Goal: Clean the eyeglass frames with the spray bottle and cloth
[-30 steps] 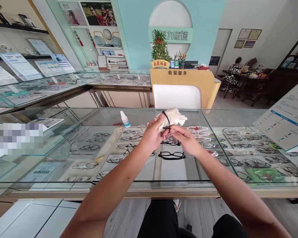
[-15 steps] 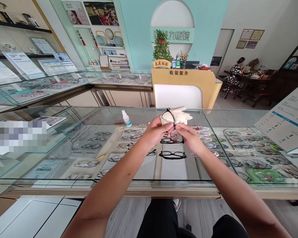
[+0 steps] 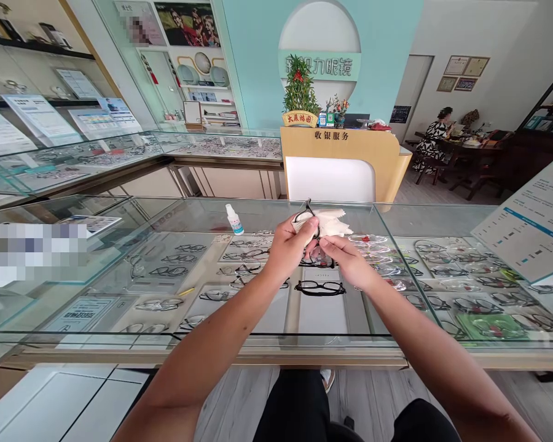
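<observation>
Glass display counters (image 3: 396,221) fill an optician's shop, and rows of frames are laid out beneath the top pane. Above the near counter, black-rimmed glasses (image 3: 305,210) are held up between both hands. The left hand (image 3: 291,245) is closed on a white cloth (image 3: 332,222), which is pressed against the upper rim and bunched out to the right of the thumb. The right hand (image 3: 345,261) is pinched narrowly on the lower rim, just below the cloth. A small spray bottle (image 3: 233,220) is stood on the glass, left of the hands and apart from them.
</observation>
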Demonstrator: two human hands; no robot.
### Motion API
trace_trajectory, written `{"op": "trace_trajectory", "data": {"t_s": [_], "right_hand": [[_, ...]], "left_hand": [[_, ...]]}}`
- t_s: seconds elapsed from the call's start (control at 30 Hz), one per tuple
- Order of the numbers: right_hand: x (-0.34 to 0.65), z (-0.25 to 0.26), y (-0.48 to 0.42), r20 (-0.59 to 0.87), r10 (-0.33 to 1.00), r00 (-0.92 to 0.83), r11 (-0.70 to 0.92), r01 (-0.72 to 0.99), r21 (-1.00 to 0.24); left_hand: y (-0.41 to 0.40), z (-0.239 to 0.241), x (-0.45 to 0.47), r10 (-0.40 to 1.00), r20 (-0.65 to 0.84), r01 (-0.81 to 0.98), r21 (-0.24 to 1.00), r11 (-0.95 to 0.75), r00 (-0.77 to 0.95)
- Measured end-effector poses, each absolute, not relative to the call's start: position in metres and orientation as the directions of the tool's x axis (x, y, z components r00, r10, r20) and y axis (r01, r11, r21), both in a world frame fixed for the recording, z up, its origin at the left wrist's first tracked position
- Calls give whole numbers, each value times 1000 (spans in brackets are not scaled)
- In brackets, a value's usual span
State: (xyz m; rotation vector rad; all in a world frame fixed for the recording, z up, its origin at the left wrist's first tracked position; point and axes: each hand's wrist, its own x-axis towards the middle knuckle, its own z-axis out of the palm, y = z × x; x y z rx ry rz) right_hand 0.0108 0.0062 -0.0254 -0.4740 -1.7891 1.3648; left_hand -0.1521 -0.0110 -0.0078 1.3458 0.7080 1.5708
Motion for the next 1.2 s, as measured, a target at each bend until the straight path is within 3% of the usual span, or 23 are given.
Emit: {"op": "trace_trajectory", "data": {"t_s": [0.17, 0.53, 0.8, 1.2], "right_hand": [[8, -25, 4, 378, 699, -608, 350, -170, -921], [21, -28, 14, 376, 751, -544, 293, -236, -927], [18, -28, 15, 382, 737, -558, 331, -195, -923], [12, -27, 9, 380, 711, -592, 354, -166, -921]], "left_hand": [[-7, -12, -150, 924, 376, -295, 877, -379, -67], [7, 1, -176, 853, 409, -400, 876, -268, 323], [6, -12, -168, 837, 495, -290, 857, -426, 234], [1, -17, -160, 902, 431, -238, 879, -414, 20]]}}
